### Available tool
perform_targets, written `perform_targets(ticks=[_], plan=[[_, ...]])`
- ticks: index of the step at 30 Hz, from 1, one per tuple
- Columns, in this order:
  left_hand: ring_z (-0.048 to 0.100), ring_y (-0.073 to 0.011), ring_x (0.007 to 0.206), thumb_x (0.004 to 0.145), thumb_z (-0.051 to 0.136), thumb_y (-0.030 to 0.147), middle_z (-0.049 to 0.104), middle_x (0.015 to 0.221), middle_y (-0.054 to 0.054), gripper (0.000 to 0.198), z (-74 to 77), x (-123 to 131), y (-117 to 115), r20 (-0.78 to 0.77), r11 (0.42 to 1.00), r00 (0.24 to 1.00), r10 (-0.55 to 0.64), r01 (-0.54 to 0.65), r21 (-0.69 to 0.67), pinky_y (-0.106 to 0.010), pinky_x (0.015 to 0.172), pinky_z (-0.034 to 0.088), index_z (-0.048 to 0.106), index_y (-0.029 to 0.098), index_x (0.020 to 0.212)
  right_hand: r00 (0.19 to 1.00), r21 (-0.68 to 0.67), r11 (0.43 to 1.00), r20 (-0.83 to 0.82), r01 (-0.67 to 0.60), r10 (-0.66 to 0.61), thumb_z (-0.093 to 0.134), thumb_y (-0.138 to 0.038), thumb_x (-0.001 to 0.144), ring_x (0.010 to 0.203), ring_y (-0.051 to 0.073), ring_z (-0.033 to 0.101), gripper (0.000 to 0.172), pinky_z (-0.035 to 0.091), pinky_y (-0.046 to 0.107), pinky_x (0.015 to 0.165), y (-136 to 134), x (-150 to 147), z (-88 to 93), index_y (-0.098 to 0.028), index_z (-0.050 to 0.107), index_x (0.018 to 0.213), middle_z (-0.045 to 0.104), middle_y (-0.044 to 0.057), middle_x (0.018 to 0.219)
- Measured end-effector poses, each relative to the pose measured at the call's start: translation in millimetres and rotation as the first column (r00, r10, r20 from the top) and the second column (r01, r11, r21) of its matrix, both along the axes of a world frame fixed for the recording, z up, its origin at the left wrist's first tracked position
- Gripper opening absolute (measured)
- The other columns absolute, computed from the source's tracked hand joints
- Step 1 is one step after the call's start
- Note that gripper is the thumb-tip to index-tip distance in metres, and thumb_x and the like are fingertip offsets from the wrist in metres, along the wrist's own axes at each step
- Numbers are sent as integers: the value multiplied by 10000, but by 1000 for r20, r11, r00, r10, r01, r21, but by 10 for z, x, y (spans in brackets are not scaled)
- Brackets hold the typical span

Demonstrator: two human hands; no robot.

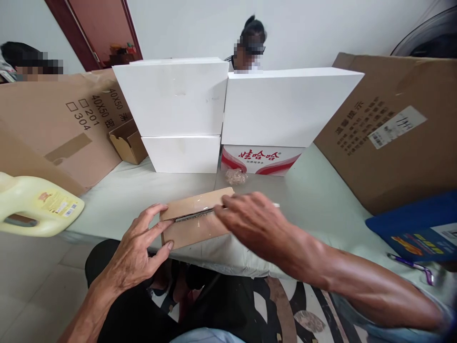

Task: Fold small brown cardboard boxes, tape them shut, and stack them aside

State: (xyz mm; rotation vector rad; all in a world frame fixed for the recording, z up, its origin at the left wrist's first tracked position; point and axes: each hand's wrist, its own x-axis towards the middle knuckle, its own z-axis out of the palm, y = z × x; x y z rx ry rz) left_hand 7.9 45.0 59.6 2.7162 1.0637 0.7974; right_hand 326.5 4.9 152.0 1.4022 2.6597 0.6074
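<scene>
Gripping the left end of a small brown oblong cardboard box between thumb and fingers of my left hand, I had my right hand curled over its right end (what those fingers pinched, I couldn't tell). It lay between both hands at the pale green cloth's near edge, long axis slanting away rightward. Beyond, a white-and-red cardboard carton read "娃哈哈"; a large brown cardboard carton, "40X50", "201", "304".

bright, soft, even light; glints on the taped carton, sheen on the right forearm. the right hand looks slightly blurred. wide-lens distortion tilts the outer boxes; two faces are pixelated.
</scene>
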Motion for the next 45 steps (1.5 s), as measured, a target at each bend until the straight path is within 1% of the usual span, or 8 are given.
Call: perform_targets(ticks=[4, 8, 12, 16, 19, 22, 35, 45], plan=[[600, -348, 1488, 1066, 625, 279, 537, 1633, -147, 374, 16, -49, 43, 14, 1000, 1000, -13, 13, 10, -512, 1151, 568, 646, 271, 1439, 937, 59, 954, -216, 293, -275, 547, -248, 1134, 669, 169, 626, 225, 230, 322, 579, -93, 963, -287, -239, 748, 1033, 761, 47, 915], [551, -350, 1555, 1066, 620, 247, 632, 1571, -103, 269, 97, -11, 125, 8, 998, 998, -61, 61, 24, -491, 1186, 533, 731, 275, 1309, 741, -131, 861, -456, 492, -493, 471, -332, 1118, 807, 240, 731, 322, 433, 318, 625, -248, 1581, -1379, -227, 771, 1175, 813, 114, 1042], [650, -331, 1454, 1057, 600, 162, 755, 1393, -91, 175, 271, 140, 232, 4, 983, 993, -120, 119, 138, -453, 1136, 531, 758, 236, 1076, 608, -271, 841, -592, 468, -529, 489, -319, 1058, 1059, 318, 755, 338, 619, 430, 857, -382, 1569, -2241, -238, 779, 1212, 803, 154, 1147], [788, -241, 1141, 1059, 579, 137, 794, 1310, -81, 178, 482, 318, 315, -71, 967, 979, -191, 200, 161, -385, 972, 562, 728, 220, 1008, 532, 1, 935, -823, 355, -201, 515, -433, 1137, 1290, 347, 685, 394, 564, 546, 1097, -284, 1203, -1878, -233, 697, 1424, 721, 187, 1371], [793, -213, 1090, 1076, 535, 128, 799, 1293, -63, 216, 597, 427, 363, -169, 956, 955, -242, 265, 128, -364, 956, 565, 723, 222, 1026, 619, 180, 980, -780, 80, 93, 607, -512, 1137, 1404, 357, 605, 474, 499, 558, 1155, -88, 816, -1293, -233, 628, 1519, 684, 181, 1481], [790, -207, 1063, 1079, 490, 104, 796, 1234, -57, 243, 653, 485, 420, -230, 957, 939, -256, 280, 75, -342, 925, 584, 704, 220, 1073, 666, 156, 980, -719, -122, 198, 537, -631, 1144, 1366, 347, 590, 576, 480, 529, 1123, 111, 478, -977, -206, 617, 1523, 692, 183, 1459], [802, -238, 1031, 1020, 484, -1, 817, 1162, -97, 407, 581, 796, 713, -384, 866, 842, -378, 469, 175, -353, 883, 656, 753, 193, 1256, 664, 152, 987, -734, -44, 142, 566, -735, 1094, 921, 268, 498, 565, 411, 411, 823, 203, 98, -1107, -178, 640, 1152, 641, 106, 1063], [775, -201, 819, 1090, 578, 248, 831, 913, -68, 271, 579, 904, 725, 26, 936, 936, -351, 351, 14, -323, 775, 612, 794, 208, 931, 615, 171, 982, -767, -78, 182, 586, -736, 1084, 947, 273, 533, 552, 449, 420, 867, 101, -42, -1178, -189, 622, 1147, 633, 100, 1048]])
